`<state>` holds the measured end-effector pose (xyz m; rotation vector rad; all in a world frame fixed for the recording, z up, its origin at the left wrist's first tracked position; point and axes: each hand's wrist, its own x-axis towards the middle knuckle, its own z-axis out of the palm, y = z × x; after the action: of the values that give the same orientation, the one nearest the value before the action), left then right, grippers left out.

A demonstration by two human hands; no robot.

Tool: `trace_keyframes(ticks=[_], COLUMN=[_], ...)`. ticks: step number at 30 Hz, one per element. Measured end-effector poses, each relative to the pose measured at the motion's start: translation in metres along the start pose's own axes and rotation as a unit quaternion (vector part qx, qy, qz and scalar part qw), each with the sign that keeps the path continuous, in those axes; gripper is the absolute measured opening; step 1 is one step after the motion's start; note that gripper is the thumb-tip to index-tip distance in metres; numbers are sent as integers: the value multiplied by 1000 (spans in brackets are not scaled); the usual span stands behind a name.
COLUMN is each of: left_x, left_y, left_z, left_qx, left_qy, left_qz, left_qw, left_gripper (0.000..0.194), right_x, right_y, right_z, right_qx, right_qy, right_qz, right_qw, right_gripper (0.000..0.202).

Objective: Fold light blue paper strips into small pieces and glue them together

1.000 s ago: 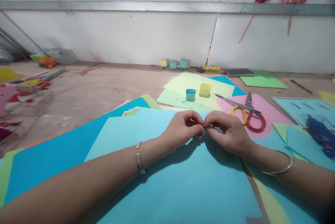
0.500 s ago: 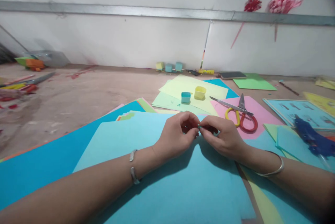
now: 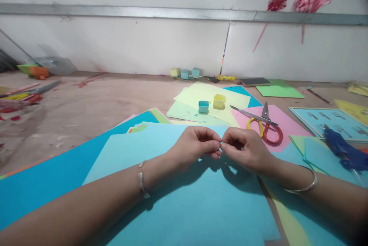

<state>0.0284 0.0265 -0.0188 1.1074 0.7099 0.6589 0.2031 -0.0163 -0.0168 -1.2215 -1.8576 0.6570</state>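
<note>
My left hand (image 3: 198, 144) and my right hand (image 3: 247, 148) meet fingertip to fingertip above a large light blue paper sheet (image 3: 201, 207). Each is closed in a pinch on a tiny bluish piece (image 3: 221, 143), mostly covered by the fingers; it looks like a scrap of paper, but its shape is too small to tell. Beyond the hands, a small blue paper cup (image 3: 204, 107) and a small yellow paper cup (image 3: 219, 101) stand on pale yellow and green sheets (image 3: 195, 94). Scissors (image 3: 270, 129) with one yellow and one red handle lie open to the right of my right hand.
A dark blue glue gun (image 3: 343, 148) lies at the right, near a printed blue card (image 3: 330, 121). Small paper cubes (image 3: 184, 74) line the wall, with a dark phone-like slab (image 3: 255, 82) farther right. Pens and red scraps (image 3: 25, 94) lie at the left.
Both hands have dipped slightly, and the left wrist has turned a little. The fingertips still meet at the tiny piece. Cups and scissors stay where they were.
</note>
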Motion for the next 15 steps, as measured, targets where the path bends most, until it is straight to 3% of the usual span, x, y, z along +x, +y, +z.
trace_keyframes(ticks=[4,7,9,11,13,15], left_x=[0,-1,0,2,6,8], left_y=[-1,-1,-1,-1,-1,-3], left_z=[-2,0,1,1,-1,-4], left_qx=[-70,-82,-69,-18,51,127], left_qy=[-62,-61,8,111,194,237], left_qz=[-83,-44,39,111,141,156], left_qw=[992,994,997,987,969,951], left_gripper=[36,37,31,21,12,10], right_x=[1,3,7,12,16,18], right_y=[1,5,9,13,16,20], right_z=[-8,-8,-6,-5,-5,-6], right_qx=[138,266,279,211,135,107], right_qy=[-81,-93,-38,39,96,128], right_qz=[63,104,100,83,73,70], right_qw=[985,954,954,973,983,983], right_gripper=[14,13,15,18,20,22])
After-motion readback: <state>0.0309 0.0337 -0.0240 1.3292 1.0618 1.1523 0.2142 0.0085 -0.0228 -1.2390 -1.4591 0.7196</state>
